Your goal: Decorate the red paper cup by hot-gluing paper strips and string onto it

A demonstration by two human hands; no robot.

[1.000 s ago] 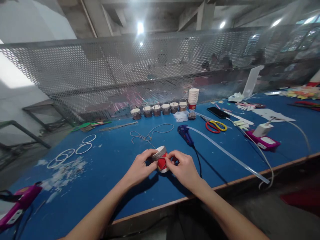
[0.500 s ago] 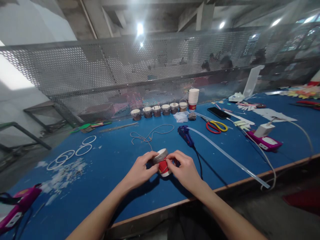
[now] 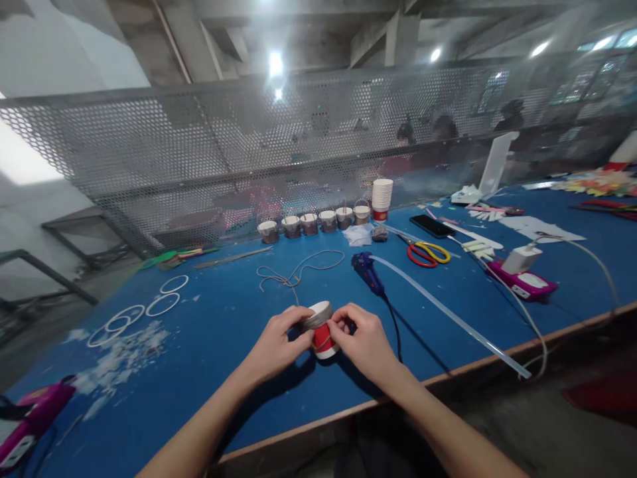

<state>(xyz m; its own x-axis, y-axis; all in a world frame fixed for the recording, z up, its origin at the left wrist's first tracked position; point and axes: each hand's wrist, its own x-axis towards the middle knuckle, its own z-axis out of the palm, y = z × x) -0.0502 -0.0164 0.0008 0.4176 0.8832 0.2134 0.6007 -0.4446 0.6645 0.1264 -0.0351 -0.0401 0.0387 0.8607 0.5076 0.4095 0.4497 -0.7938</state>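
Note:
Between my hands is a small red and white paper cup (image 3: pixel 324 342), tilted a little, with grey cord wound in a band around its upper part. My left hand (image 3: pixel 283 338) grips the cup from the left, thumb low on its side and fingers near the cord. On the other side my right hand (image 3: pixel 362 335) is closed, thumb and fingertips pinched against the cup wall at the lower edge of the winding. Loose grey cord (image 3: pixel 298 273) runs from the cup and lies in loops behind it. Whether the right fingertips pinch the cord is hidden.
A blue glue gun (image 3: pixel 367 271) with a long clear glue stick lies right of the loops. Scissors (image 3: pixel 428 253), a phone (image 3: pixel 432 226) and a purple power strip (image 3: pixel 522 280) are farther right. Several wrapped cups (image 3: pixel 308 224) and a cup stack (image 3: pixel 381 199) line the back; white rings (image 3: pixel 164 304) lie left.
The view has shifted slightly. Both hands stay at the cup, and the right fingertips have moved slightly along its wall.

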